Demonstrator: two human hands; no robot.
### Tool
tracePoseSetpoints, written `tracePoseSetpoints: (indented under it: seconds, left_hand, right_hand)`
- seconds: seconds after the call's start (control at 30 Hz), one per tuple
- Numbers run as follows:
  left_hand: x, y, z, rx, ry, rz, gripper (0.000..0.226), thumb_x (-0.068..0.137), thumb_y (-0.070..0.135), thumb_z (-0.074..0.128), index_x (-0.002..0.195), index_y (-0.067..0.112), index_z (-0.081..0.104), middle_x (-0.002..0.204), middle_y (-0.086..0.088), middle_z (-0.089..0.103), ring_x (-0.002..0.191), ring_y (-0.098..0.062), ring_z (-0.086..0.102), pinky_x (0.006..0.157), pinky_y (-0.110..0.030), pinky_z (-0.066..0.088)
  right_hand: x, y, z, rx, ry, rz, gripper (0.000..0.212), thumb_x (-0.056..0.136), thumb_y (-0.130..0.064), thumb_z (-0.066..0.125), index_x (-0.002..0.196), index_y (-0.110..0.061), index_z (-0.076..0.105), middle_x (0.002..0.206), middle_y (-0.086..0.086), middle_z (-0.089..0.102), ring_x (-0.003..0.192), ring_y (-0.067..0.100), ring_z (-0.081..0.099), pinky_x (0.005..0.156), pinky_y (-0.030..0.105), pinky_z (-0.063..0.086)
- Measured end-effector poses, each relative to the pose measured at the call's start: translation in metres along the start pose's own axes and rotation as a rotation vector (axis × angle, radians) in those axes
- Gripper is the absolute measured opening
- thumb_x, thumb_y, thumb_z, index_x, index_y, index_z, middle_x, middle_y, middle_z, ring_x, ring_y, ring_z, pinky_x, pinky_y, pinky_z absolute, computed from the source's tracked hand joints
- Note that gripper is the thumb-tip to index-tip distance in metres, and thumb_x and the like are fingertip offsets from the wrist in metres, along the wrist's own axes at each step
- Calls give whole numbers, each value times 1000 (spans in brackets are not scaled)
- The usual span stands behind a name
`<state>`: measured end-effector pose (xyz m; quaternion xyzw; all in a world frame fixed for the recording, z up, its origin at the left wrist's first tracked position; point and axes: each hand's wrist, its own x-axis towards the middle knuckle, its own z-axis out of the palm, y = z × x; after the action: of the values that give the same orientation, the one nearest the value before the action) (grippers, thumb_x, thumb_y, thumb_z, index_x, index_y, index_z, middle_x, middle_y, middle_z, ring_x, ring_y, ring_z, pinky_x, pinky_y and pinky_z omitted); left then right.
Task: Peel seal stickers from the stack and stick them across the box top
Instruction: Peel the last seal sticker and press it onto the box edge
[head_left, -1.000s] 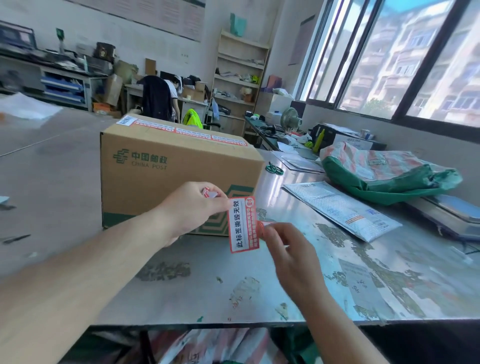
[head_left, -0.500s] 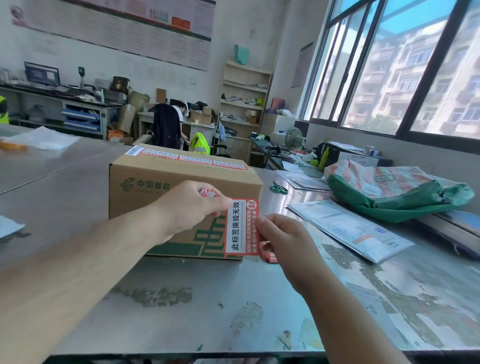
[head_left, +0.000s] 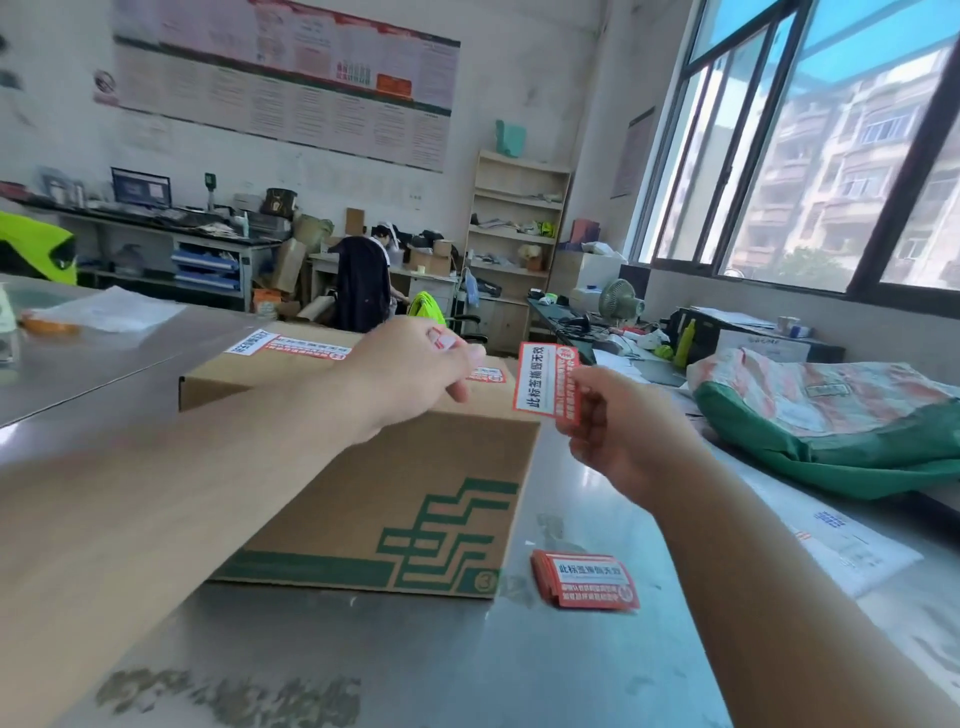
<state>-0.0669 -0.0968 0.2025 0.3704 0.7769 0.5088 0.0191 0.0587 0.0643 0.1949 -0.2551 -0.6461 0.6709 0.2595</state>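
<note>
Steel table (head_left: 467, 665), worn, nearest me: sticker stack (head_left: 584, 579) lies just beside the box (head_left: 389, 493) corner marked with a circled "3". By the box's right edge, my right hand (head_left: 618, 431) pinches one seal sticker (head_left: 543, 379) upright, reading "此标签撕毁无效". My left hand (head_left: 415, 364), near it, curls round a red-and-white scrap (head_left: 440, 339). Applied stickers (head_left: 291, 345) line the box top. Green sack (head_left: 831, 415) lies to the right.

Under the left hand (head_left: 415, 369) the box (head_left: 405, 493) is matt brown cardboard, its green print flat and dull. That hand pinches a small paper scrap (head_left: 441, 340). The seal sticker (head_left: 543, 376) pinched in the right hand (head_left: 618, 431) is smooth paper, like the stack (head_left: 584, 579) below it. The table (head_left: 467, 665) beneath both hands is reflective metal with rough, worn blotches. Right of the right hand lies a coarse woven sack (head_left: 831, 431).
</note>
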Motion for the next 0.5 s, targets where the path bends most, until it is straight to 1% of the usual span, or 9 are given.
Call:
tracePoseSetpoints:
  seconds: [0.07, 0.13, 0.2, 0.3, 0.37, 0.4, 0.43, 0.47, 0.5]
  left_hand:
    - [23, 0, 5, 16, 17, 20, 25, 99, 36, 51, 92, 19, 67, 67, 3, 73, 64, -18, 66, 63, -28, 50]
    - [47, -1, 10, 27, 9, 21, 25, 100, 36, 50, 95, 16, 65, 62, 0, 72, 56, -17, 70, 60, -29, 55]
    - [70, -3, 13, 121, -8, 34, 26, 98, 41, 52, 97, 17, 63, 58, 2, 71, 49, -13, 67, 55, -26, 51]
    - [93, -5, 16, 334, -16, 83, 29, 90, 52, 61, 94, 24, 67, 56, 7, 65, 50, -9, 60, 53, -24, 45]
    - [104, -6, 19, 401, -60, 108, 27, 85, 53, 67, 90, 27, 69, 60, 9, 62, 55, -8, 57, 50, -24, 41]
    - [109, -7, 21, 421, -80, 116, 24, 84, 52, 69, 88, 29, 70, 63, 9, 62, 58, -9, 57, 51, -24, 39]
    - [113, -9, 22, 439, -89, 123, 20, 84, 51, 69, 86, 30, 69, 68, 8, 63, 64, -10, 59, 52, -25, 40]
    - [117, -10, 24, 457, -90, 133, 18, 84, 50, 69, 84, 32, 69, 74, 7, 65, 71, -12, 61, 55, -25, 42]
    - [121, -12, 26, 470, -83, 144, 17, 84, 49, 69, 83, 33, 70, 80, 6, 66, 77, -13, 62, 58, -25, 44]
  right_hand:
    - [26, -4, 1, 22, 18, 69, 28, 98, -22, 55, 70, -15, 57, 95, 12, 64, 52, 14, 55, 50, 23, 39]
    - [49, -7, 2, 3, 26, 118, 24, 97, -24, 56, 74, -17, 55, 92, 9, 63, 47, 12, 57, 48, 20, 40]
    - [68, -11, 4, -31, 16, 164, 17, 97, -25, 56, 82, -17, 58, 85, 6, 66, 49, 12, 58, 50, 21, 42]
    - [87, -15, 7, -91, 4, 209, 19, 97, -25, 56, 84, -12, 61, 79, 4, 66, 61, 16, 59, 57, 25, 44]
    - [95, -16, 8, -135, -9, 233, 21, 97, -25, 56, 85, -10, 66, 80, 6, 69, 69, 20, 64, 61, 28, 51]
    - [98, -16, 8, -158, -17, 245, 21, 97, -25, 56, 88, -9, 68, 86, 8, 73, 75, 23, 68, 66, 31, 56]
    - [101, -15, 9, -171, -23, 255, 21, 97, -24, 57, 90, -8, 68, 96, 12, 75, 84, 28, 72, 74, 37, 59]
    - [103, -14, 9, -172, -28, 258, 21, 98, -23, 57, 91, -7, 67, 105, 15, 74, 93, 33, 73, 83, 43, 60]
    - [105, -12, 11, -165, -33, 259, 20, 98, -22, 57, 91, -6, 67, 110, 18, 73, 98, 36, 72, 89, 47, 58]
